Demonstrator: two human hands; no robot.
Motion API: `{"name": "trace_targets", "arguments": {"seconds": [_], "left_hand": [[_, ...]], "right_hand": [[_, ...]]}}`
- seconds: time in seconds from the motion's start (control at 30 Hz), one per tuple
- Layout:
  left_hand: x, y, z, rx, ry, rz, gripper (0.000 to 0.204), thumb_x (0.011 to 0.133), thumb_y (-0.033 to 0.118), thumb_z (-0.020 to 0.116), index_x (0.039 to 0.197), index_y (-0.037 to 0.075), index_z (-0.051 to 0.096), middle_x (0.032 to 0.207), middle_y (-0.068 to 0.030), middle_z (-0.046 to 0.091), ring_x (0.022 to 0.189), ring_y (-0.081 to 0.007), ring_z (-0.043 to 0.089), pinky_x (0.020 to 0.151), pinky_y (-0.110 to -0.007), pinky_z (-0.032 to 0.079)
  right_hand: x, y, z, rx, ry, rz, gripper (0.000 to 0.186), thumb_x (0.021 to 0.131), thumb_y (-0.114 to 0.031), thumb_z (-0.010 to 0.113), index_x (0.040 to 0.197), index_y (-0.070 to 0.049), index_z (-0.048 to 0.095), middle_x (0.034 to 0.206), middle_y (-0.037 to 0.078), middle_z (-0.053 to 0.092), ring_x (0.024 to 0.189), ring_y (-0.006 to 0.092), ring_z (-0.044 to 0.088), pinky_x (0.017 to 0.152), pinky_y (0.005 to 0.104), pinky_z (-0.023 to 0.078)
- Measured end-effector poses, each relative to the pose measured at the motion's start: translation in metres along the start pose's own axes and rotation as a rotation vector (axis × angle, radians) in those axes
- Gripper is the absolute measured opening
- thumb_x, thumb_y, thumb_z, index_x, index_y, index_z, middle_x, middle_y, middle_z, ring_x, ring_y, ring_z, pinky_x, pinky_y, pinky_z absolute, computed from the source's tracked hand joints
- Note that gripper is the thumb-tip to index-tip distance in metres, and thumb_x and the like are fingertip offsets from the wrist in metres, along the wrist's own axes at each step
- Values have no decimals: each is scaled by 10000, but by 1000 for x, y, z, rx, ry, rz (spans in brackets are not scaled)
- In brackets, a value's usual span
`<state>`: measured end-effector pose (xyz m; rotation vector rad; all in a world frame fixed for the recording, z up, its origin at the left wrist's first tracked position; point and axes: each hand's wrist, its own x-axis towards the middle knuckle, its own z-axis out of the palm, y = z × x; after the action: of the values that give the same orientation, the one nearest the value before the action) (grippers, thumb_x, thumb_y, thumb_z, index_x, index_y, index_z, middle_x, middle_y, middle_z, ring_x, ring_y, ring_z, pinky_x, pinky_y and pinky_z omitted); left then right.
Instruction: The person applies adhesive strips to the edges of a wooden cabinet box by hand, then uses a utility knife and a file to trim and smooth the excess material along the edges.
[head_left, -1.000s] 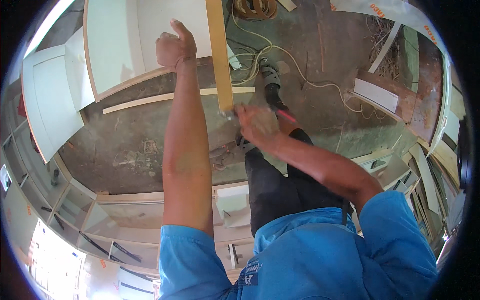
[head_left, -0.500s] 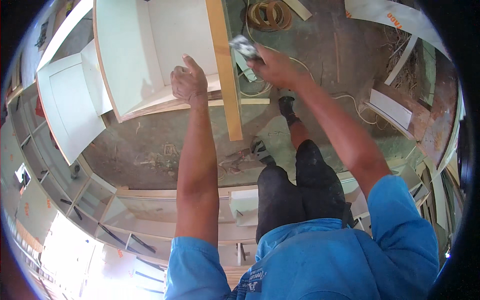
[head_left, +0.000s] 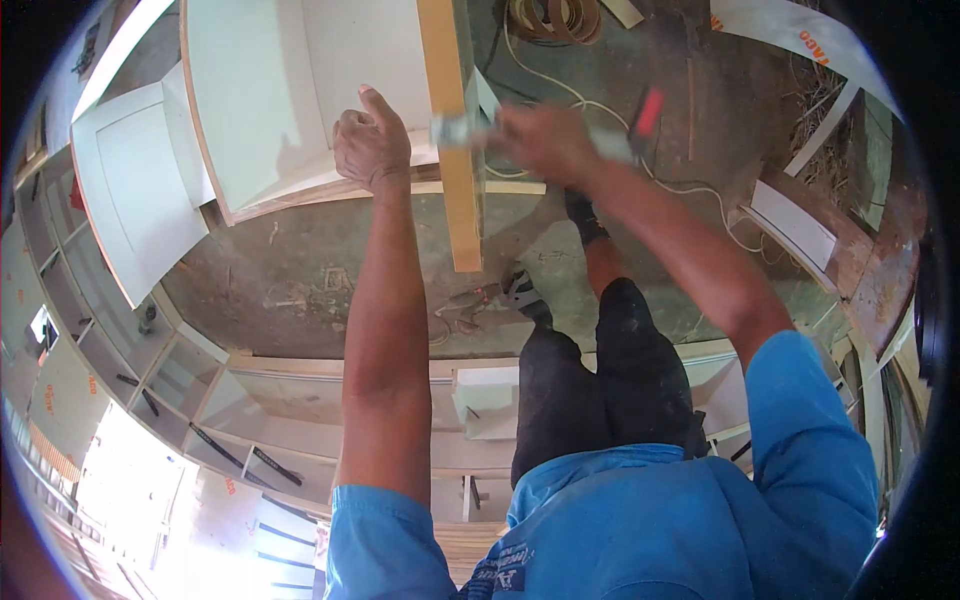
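Note:
My right hand (head_left: 548, 140) is closed round a grey tool (head_left: 458, 131) smeared by motion. Its silvery end lies across a long yellow-brown board (head_left: 455, 190); contact is unclear. Behind the hand a red part (head_left: 650, 112) shows, apparently the tool's other end. My left hand (head_left: 372, 142) is closed with the thumb raised, in front of the inside of a white cabinet (head_left: 370, 60). The curled fingers hide whatever they may hold. The board runs along the cabinet's right side, its near end sticking out past the cabinet's front edge.
A white panelled door (head_left: 135, 190) is at the left. Coiled edging strip (head_left: 555, 18) and a pale hose or cable (head_left: 560, 85) lie on the grey floor. White shelving frames (head_left: 290, 400) stand behind my legs. Boards and scrap (head_left: 795, 225) are at the right.
My right hand has moved down and slightly right, bringing the tool's silvery end across the board. A red part now shows behind it. The left hand stays closed in nearly the same place.

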<state>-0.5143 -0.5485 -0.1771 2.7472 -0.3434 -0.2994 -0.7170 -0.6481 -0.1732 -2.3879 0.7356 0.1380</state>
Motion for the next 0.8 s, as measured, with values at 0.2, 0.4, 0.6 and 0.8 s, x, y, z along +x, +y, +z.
{"name": "trace_targets", "arguments": {"seconds": [0.2,0.4,0.6,0.8], "left_hand": [[0,2,2,-2,20,8,648,928,576,443,689,6,637,814,-188,654,796,-382,630,732,-510,458],[-3,3,2,40,42,22,668,937,565,419,674,-10,634,748,-215,660,757,-396,632,716,-519,457],[-4,6,2,97,34,24,671,938,540,399,650,-28,609,742,-236,651,748,-420,622,714,-531,449],[1,-9,15,116,26,157,680,1007,538,354,733,-27,614,787,-241,629,789,-435,597,723,-558,424]], "right_hand": [[-132,-38,53,186,-219,-244,419,963,-491,531,901,-81,591,643,154,632,585,380,655,567,523,505],[-34,12,25,376,116,191,406,915,-466,633,880,-62,607,652,150,595,624,373,630,571,477,459],[-124,-35,65,253,-538,-280,353,938,-435,605,940,-85,654,689,171,651,693,407,667,650,531,511],[-103,-12,55,1128,-196,288,412,940,-449,651,1014,-44,653,706,93,665,576,231,602,579,421,477]]}}
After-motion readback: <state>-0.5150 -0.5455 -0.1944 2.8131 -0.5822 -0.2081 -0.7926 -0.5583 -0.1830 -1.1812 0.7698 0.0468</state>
